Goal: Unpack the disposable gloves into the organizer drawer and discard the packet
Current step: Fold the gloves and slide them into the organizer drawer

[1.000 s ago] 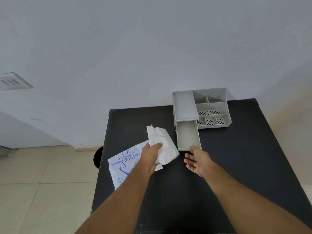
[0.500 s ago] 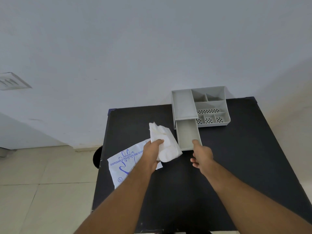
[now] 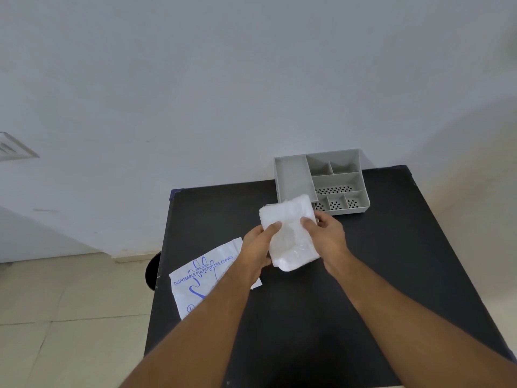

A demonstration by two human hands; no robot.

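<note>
A white stack of disposable gloves point(image 3: 289, 233) is held up over the black table point(image 3: 391, 270), in front of the grey organizer point(image 3: 340, 179). My left hand point(image 3: 256, 247) grips its left edge and my right hand point(image 3: 327, 233) grips its right edge. The stack and my hands hide the pulled-out drawer below the organizer's long left compartment. The empty packet point(image 3: 204, 278), white with blue glove print, lies flat at the table's left edge, partly under my left forearm.
The organizer stands at the table's far edge against a white wall point(image 3: 251, 79). A dark round object point(image 3: 153, 271) sits on the tiled floor point(image 3: 56, 317) just left of the table.
My right hand left the drawer front and came up to grip the glove stack. My left hand carried the stack rightward, over the drawer.
</note>
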